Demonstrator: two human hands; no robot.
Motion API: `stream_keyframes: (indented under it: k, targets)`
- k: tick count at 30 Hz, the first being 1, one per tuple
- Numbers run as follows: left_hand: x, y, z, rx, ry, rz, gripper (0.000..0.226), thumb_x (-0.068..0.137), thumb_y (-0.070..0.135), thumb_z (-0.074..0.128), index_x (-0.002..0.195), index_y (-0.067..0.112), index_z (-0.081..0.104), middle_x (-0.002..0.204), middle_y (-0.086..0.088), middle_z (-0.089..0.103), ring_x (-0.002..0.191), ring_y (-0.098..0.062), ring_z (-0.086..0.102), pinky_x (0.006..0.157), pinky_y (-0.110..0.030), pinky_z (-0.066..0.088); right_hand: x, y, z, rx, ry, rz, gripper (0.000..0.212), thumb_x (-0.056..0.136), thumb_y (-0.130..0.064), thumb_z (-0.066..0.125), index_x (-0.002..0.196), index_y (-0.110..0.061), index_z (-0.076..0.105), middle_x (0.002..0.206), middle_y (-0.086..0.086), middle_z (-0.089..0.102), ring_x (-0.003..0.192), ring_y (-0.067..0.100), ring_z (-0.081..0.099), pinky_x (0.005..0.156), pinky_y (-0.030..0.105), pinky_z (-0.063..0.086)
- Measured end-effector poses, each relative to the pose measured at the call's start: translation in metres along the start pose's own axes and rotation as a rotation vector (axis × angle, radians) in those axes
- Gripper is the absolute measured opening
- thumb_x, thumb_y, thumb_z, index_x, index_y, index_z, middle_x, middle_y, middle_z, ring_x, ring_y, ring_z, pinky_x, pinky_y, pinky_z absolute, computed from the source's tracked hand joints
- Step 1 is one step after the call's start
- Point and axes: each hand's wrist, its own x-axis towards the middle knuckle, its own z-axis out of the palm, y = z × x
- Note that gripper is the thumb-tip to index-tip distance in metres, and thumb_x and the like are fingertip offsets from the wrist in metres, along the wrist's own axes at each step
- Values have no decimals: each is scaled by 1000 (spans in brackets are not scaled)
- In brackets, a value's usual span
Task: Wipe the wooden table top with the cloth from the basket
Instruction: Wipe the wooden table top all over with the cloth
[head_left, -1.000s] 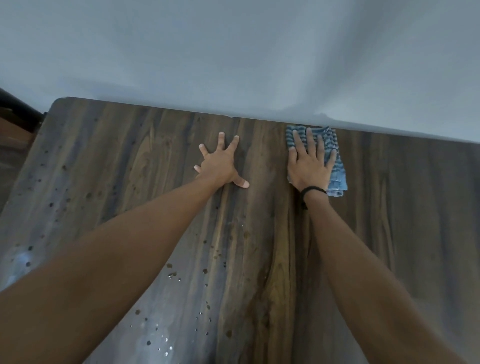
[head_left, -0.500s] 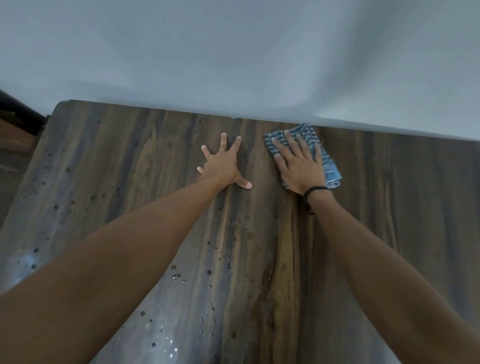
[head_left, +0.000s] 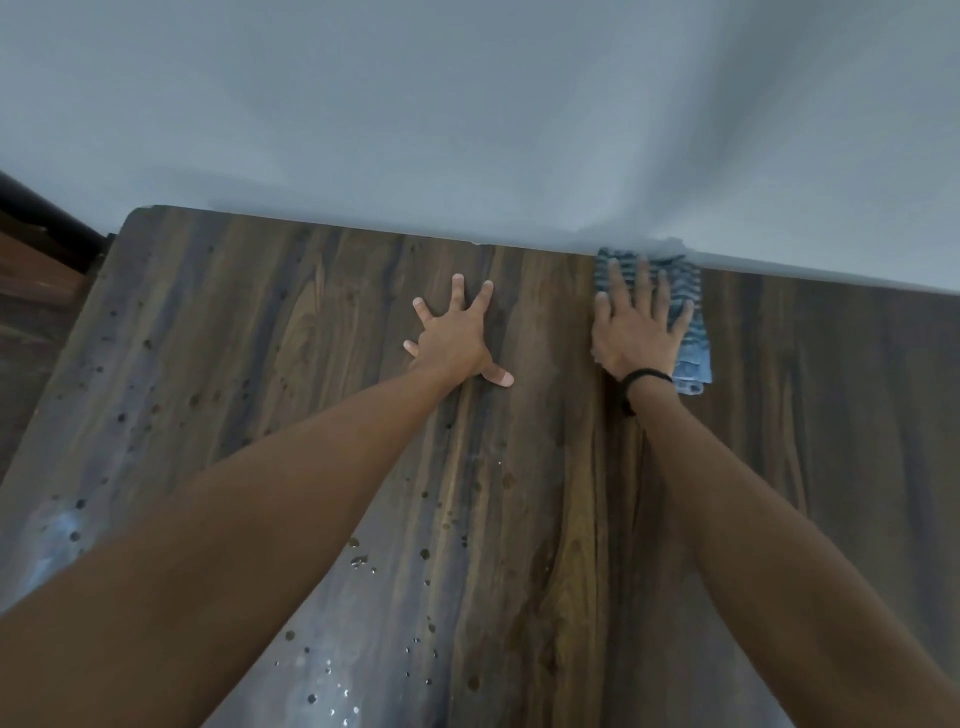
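The right hand (head_left: 635, 332) presses flat, fingers spread, on the blue striped cloth (head_left: 685, 332) at the wall edge — droplets lie leftward on the dark wooden surface (head_left: 291, 322), past the empty, splayed left hand (head_left: 454, 338).

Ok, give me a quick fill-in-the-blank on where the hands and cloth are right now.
1. The striped cloth lies under the ____ hand.
2. The left hand rests flat on the bare table with its fingers ____.
3. The cloth's far edge reaches the ____ behind the table.
4. Droplets dot the table's ____ side.

Missing words: right; spread; wall; left
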Motion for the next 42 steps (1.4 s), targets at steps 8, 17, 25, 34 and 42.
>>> stream_keyframes:
  k: [8, 17, 25, 34, 42]
  targets:
    - [-1, 3, 0, 9, -2, -17, 138, 63, 46, 93, 158, 45, -8, 164, 12, -26, 148, -51, -18, 105, -81, 19, 8, -9, 2, 31, -31, 13, 54, 106, -49, 18, 159, -46, 7, 169, -12, -2, 156, 17, -5, 122, 57, -8]
    - [-3, 2, -1, 21, -1, -14, 139, 63, 47, 92, 158, 43, -9, 165, 10, -27, 147, -53, -18, 105, -81, 20, -122, -12, 40, 8, 7, -10, 53, 106, -51, 18, 158, -46, 12, 168, -14, 3, 156, 16, 1, 123, 57, -4]
    - [0, 0, 1, 15, -5, 0, 137, 65, 45, 92, 159, 42, -8, 165, 9, -26, 147, -53, -19, 106, -82, 17, -35, -16, 20, -11, -10, -59, 54, 105, -51, 19, 158, -46, 8, 169, -11, 1, 156, 19, -1, 122, 57, -7]
    - [2, 1, 1, 18, -6, -4, 139, 62, 45, 93, 159, 42, -7, 165, 9, -26, 147, -52, -19, 105, -83, 17, 8, -38, 14, -30, -64, -188, 54, 107, -49, 16, 160, -43, 7, 168, -13, -3, 155, 16, -6, 122, 54, -11]
    - [7, -37, -16, 98, -13, 58, 145, 60, 62, 87, 157, 37, -18, 163, -7, -31, 146, -51, -24, 116, -73, 6, -38, -77, 39, 1, -22, -145, 54, 107, -48, 18, 159, -43, 8, 168, -14, -2, 155, 16, -4, 121, 55, -10]
